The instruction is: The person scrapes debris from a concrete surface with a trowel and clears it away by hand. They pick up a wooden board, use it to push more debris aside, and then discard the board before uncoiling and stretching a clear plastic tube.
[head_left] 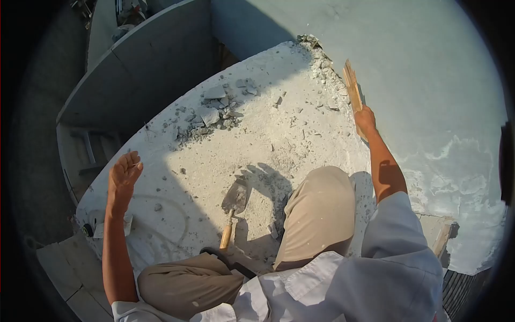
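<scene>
My right hand [365, 120] is wrapped round a strip of wood [352, 86] with a splintered far end, held close to the smooth grey wall on the right. My left hand [123, 174] is raised near the left side of the slab, its fingers loosely stretched, and no object shows in it. Between my legs lies a trowel [235, 197] with a wooden handle, its blade flat on the dusty pale slab [247, 145]. Neither hand touches the trowel.
Broken mortar chunks [209, 115] lie in a heap near the slab's curved left edge. More rubble [324, 75] lines the wall's foot. Past that edge, a drop opens beside a curved grey wall [145, 70]. A small pale object [127, 224] sits by my left forearm.
</scene>
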Motion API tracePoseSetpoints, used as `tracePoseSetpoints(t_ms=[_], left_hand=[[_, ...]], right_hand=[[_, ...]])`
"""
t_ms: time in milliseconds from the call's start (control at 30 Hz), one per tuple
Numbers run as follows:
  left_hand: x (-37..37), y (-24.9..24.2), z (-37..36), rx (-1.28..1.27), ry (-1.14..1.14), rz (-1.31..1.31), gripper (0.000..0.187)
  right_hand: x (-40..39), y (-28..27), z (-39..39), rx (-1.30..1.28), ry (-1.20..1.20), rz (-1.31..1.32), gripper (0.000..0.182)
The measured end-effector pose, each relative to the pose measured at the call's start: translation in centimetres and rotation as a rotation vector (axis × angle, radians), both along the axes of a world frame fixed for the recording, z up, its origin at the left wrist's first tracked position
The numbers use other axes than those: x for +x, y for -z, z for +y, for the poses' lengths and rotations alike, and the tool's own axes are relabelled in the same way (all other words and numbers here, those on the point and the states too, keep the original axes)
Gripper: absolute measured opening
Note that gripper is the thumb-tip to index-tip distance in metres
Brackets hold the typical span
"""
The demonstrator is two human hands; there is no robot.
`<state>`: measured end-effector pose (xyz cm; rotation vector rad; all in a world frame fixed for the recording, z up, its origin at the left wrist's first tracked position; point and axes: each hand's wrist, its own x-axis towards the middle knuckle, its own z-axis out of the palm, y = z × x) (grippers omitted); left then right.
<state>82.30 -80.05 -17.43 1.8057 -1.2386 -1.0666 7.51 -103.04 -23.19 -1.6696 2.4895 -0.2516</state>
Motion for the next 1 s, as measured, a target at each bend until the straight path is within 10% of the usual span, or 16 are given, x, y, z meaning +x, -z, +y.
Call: tracePoseSetpoints(t_ms=[133, 300, 500, 700, 900, 1000], left_hand=[[-4.6, -3.9, 1.1, 0.117, 0.116, -0.09, 0.038], [-8.7, -4.6, -0.5, 0.212, 0.309, -0.155, 0.044], [-9.2, -4.8, -1.4, 0.231, 0.309, -0.207, 0.048], [-7.5, 5.5, -5.5, 0.403, 0.393, -0.363, 0.066], [-3.0, 16.3, -5.4, 0.385, 0.028, -0.301, 0.094], [-1.9, 20.0, -3.3, 0.471, -0.072, -0.403, 0.125]], right_hand=[[2.8, 8.7, 1.0, 0.101, 0.038, -0.038, 0.053], [10.5, 6.7, 3.9, 0.089, -0.284, -0.134, 0.051], [7.7, 5.0, 2.7, 0.136, -0.115, -0.068, 0.055], [18.4, 4.4, 4.6, 0.272, -0.472, -0.219, 0.052], [9.4, 4.1, 1.2, 0.099, 0.033, -1.085, 0.028], [1.9, 8.0, 3.0, 0.161, 0.113, -1.106, 0.033]])
